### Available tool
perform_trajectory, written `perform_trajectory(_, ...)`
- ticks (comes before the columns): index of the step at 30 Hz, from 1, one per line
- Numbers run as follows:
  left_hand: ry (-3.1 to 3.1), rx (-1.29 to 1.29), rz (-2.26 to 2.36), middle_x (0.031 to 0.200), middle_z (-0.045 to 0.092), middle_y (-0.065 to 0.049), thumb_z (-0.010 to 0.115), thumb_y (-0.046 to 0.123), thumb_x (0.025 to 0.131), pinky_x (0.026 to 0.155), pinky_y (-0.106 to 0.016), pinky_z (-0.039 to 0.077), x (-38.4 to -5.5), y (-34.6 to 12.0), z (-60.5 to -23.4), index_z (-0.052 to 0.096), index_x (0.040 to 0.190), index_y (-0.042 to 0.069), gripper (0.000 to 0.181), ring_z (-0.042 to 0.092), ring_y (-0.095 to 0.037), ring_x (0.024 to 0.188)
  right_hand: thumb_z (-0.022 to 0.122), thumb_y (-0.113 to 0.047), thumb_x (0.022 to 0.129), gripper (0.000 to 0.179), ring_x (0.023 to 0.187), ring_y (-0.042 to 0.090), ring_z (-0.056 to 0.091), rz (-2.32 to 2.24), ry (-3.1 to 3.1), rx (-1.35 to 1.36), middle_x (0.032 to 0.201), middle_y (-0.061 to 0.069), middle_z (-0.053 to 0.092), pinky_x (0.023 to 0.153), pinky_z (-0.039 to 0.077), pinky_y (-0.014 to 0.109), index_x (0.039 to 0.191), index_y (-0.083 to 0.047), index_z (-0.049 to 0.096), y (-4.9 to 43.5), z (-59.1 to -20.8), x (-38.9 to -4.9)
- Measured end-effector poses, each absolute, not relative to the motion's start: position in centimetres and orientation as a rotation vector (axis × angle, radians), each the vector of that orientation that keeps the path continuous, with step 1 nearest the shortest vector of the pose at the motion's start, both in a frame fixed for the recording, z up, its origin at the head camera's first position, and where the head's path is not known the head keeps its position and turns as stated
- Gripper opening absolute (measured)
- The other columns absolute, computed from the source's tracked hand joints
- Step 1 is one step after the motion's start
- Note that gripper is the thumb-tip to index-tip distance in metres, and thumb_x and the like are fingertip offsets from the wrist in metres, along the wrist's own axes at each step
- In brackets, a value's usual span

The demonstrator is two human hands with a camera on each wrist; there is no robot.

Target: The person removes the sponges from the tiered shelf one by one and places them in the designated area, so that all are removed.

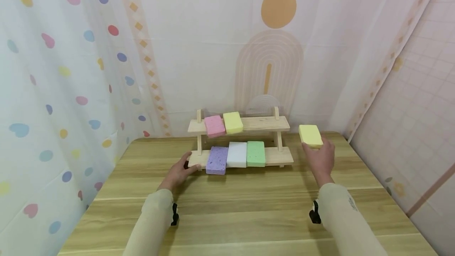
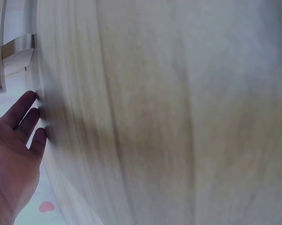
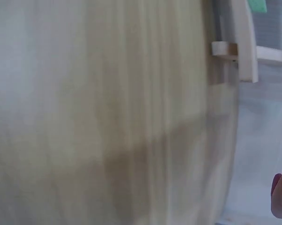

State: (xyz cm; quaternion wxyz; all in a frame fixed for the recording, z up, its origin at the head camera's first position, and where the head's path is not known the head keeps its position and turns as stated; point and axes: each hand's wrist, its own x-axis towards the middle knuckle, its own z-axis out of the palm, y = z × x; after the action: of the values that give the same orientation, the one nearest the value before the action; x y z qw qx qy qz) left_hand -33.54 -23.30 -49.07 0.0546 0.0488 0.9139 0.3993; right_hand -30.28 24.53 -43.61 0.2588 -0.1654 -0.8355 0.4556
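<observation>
At the right of the head view my right hand (image 1: 321, 159) pinches a yellow sponge (image 1: 310, 135) by its near edge, apart from the rack. My left hand (image 1: 177, 173) rests against the left end of the two-tier wooden rack (image 1: 266, 123), its thumb at the lower board's front edge. In the left wrist view the fingers (image 2: 24, 115) look spread and mostly straight. The upper board bears a pink sponge (image 1: 215, 125) and another yellow sponge (image 1: 233, 122). Below sit purple (image 1: 217, 160), white (image 1: 237, 154) and green (image 1: 256, 153) sponges, side by side.
The rack stands near the back of a wood-grain table (image 1: 249, 208). A patterned curtain (image 1: 199, 50) hangs behind the table and along its left side. Bare board shows on both tiers, right of the sponges.
</observation>
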Motion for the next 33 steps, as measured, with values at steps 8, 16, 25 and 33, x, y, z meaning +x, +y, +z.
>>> perform_trajectory(8,2.801,0.163,1.174,0.150,0.035,-0.033,0.058,0.058,0.094,0.110,-0.064,0.027,-33.4,-23.2,-49.0,0.018,0.159,0.015,0.087,0.032,-0.051,0.137,0.073,-0.027,0.089,0.066,0.115,0.042,0.047,1.304,-2.330,-0.420,0.128,0.032,0.046,0.095,0.041,0.057,0.136,0.011,0.047,25.2,-45.8,-29.8)
perform_trajectory(16,2.799,0.151,1.180,0.150,0.035,-0.034,0.059,0.056,0.095,0.110,-0.064,0.027,-33.4,-23.2,-48.8,0.019,0.159,0.014,0.086,0.033,-0.052,0.137,0.071,-0.027,0.092,0.069,0.121,0.042,0.044,1.400,-2.370,-0.472,0.133,0.031,0.042,0.103,0.036,0.056,0.142,0.010,0.042,25.5,-47.4,-29.4)
perform_trajectory(25,2.777,0.114,1.209,0.153,0.031,-0.032,0.059,0.061,0.093,0.111,-0.063,0.025,-33.3,-23.3,-49.0,0.018,0.159,0.016,0.090,0.030,-0.050,0.139,0.070,-0.022,0.093,0.066,0.121,0.044,0.048,1.443,-2.387,-0.454,0.133,0.034,0.047,0.105,0.037,0.056,0.139,0.016,0.041,25.8,-48.6,-29.8)
perform_trajectory(33,2.794,0.122,1.201,0.151,0.035,-0.032,0.059,0.057,0.094,0.111,-0.063,0.027,-33.2,-23.1,-48.8,0.020,0.159,0.016,0.086,0.032,-0.050,0.138,0.069,-0.022,0.092,0.060,0.115,0.044,0.049,1.377,-2.456,-0.464,0.126,0.035,0.051,0.101,0.038,0.056,0.131,0.017,0.047,25.7,-49.4,-30.1)
